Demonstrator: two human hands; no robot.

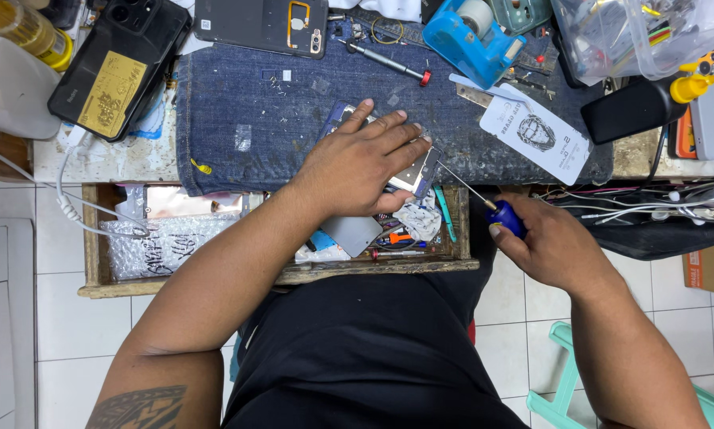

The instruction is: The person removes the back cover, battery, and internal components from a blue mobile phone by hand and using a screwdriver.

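- While the left hand [362, 163] lies flat with fingers spread, palm down, it presses on an opened phone [416, 171] whose metal inner plate shows just past the fingertips; the phone rests on a denim cloth [238, 119] covering the counter [102, 159].
- The right hand [551, 246] is curled shut around the blue handle of a small screwdriver [496, 210]; its thin shaft slants up and to the left, and the tip meets the phone's near right edge, just beside the left hand's fingers.
- Under the left wrist an open wooden drawer [94, 270] juts out from below the counter; it holds a sheet of bubble wrap [162, 246], a grey flat plate [353, 234], teal tweezers [444, 214] and small orange-handled tools.
- Farther up on the denim cloth, a second screwdriver with a red end [388, 62] lies near the far edge, with a few tiny screws and small clear scraps scattered near the middle.
- To the right of it sits a blue tape dispenser [468, 36], and below that a white card with a dark printed figure [535, 131] lies tilted on the cloth.
- At the far left edge, a black phone back cover with a gold sticker [118, 67] lies beside a white cable [67, 199]; a dark grey phone back [257, 24] lies at the top.
- At the right, a clear plastic bag [627, 32] and a bottle with a yellow nozzle [694, 83] stand above a tangle of white cables.
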